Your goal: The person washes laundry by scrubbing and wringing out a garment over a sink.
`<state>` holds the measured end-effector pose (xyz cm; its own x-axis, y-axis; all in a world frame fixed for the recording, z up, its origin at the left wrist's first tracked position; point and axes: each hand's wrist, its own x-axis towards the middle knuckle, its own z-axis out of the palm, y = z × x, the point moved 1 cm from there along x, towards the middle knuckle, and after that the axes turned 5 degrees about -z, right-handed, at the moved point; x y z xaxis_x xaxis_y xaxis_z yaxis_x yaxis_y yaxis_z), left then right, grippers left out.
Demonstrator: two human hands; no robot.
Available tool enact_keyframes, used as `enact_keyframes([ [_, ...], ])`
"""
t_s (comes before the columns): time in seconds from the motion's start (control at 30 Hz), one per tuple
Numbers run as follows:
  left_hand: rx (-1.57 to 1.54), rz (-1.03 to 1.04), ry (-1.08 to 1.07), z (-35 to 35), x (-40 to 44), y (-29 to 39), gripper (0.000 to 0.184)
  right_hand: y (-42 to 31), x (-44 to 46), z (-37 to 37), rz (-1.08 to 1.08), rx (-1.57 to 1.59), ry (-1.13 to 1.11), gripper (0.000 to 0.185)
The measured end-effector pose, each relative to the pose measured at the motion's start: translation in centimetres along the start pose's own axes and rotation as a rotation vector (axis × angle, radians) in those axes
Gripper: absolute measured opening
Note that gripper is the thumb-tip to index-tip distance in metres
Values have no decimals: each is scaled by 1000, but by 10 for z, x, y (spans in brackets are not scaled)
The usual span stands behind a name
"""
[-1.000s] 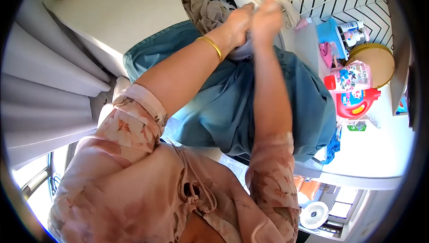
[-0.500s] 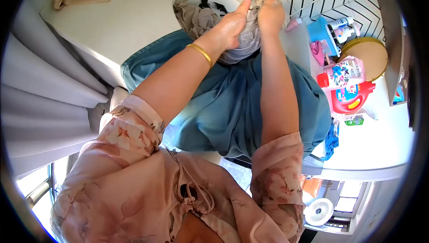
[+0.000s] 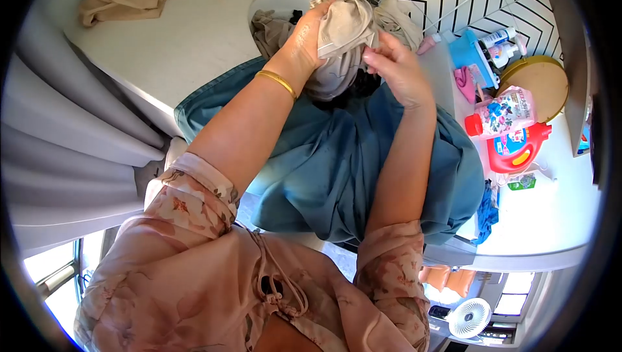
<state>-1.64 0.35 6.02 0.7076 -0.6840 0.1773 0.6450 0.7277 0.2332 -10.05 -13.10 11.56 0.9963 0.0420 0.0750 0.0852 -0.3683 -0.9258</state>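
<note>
Beige cloth | left hand: grip clasping it | right hand: angled inward, grip pinching its edge

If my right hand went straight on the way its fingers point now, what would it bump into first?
Most likely the beige cloth held up in your left hand. Your right hand points at its near edge and may be touching it; depth is hard to judge here.
</note>
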Motion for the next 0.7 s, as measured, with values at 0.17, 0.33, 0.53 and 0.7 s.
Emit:
enact_keyframes([
  [0.17,66,27,95,10,-9,-6,34,17,14,22,-444,-288,336,40],
  [0.33,64,62,136,1,-1,-7,35,10,13,3,-360,435,391,23],
  [0.53,60,11,-116,-10,3,-7,33,-4,-7,14,-407,-263,239,24],
  [0.7,81,-81,58,-5,5,-9,32,15,9,0,-354,-43,358,17],
])
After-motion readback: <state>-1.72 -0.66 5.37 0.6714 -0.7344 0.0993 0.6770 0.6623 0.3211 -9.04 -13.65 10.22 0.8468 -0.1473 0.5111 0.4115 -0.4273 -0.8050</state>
